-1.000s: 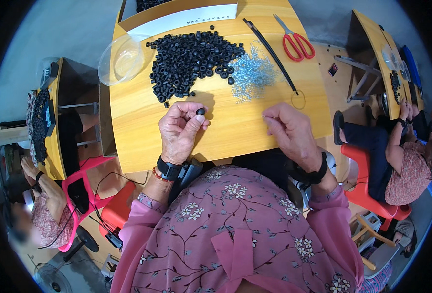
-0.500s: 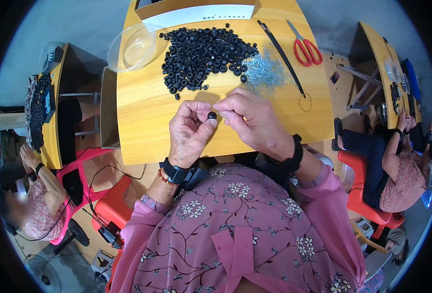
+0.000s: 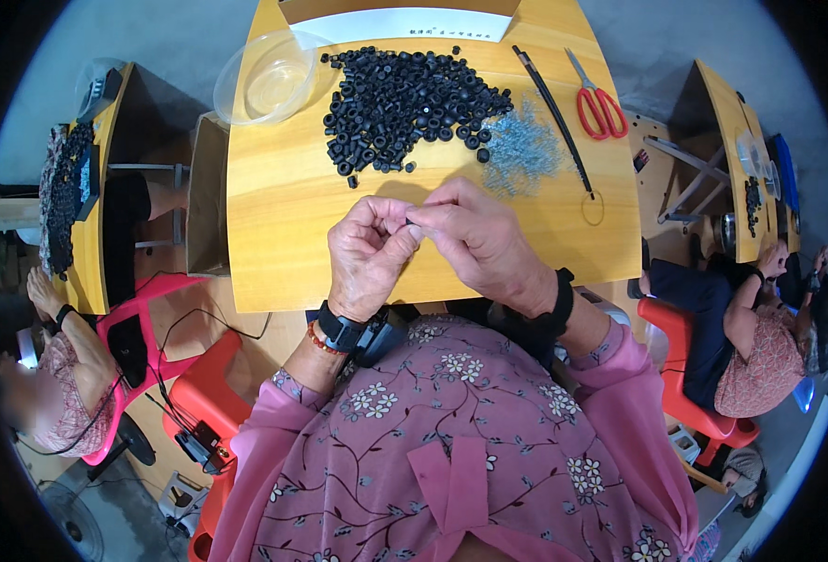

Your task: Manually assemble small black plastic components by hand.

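Note:
My left hand (image 3: 369, 253) and my right hand (image 3: 475, 239) meet fingertip to fingertip over the middle of the wooden table (image 3: 283, 206). Between them they pinch one small black ring (image 3: 408, 221), mostly hidden by the fingers. A heap of the same black rings (image 3: 404, 98) lies at the far side of the table. Beside it on the right is a pile of small silvery wire pieces (image 3: 523, 145).
A clear plastic bowl (image 3: 269, 80) hangs over the table's far left corner. Red-handled scissors (image 3: 599, 101) and a long black strip (image 3: 554, 122) lie far right. A white paper sheet (image 3: 404, 23) lies at the back. Other people sit at neighbouring tables left and right.
My right hand came in from the right side of the table to join the left, and both now pinch the black ring that the left hand held alone.

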